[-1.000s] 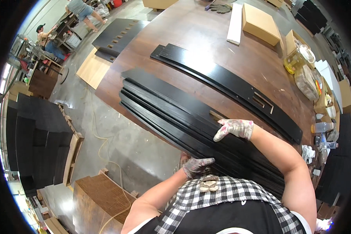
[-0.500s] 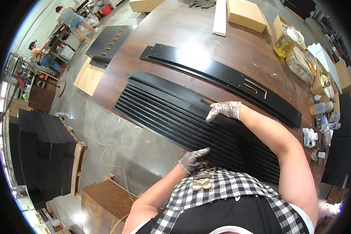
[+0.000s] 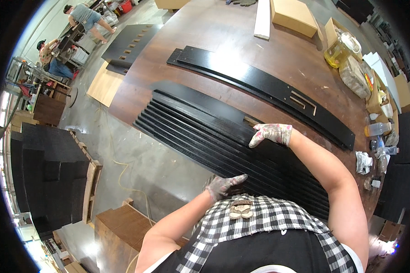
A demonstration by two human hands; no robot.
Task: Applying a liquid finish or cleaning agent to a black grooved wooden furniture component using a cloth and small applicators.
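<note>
Boards (image 3: 228,145) have fanned out — black, stepped, faintly glossy.

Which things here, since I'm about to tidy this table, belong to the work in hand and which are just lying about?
In the work:
- row of black boards, left hand at the near edge, right hand at the far edge
- probably the slotted black board beyond

Apparently lying about:
- cardboard box
- white strip
- jug of yellow liquid
- clear bottle

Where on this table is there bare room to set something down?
The widest bare patch is brown tabletop between the far black boards and the cardboard box; a narrower strip separates those boards from the near black stack. The right side is crowded with bottles and a clear jug.
</note>
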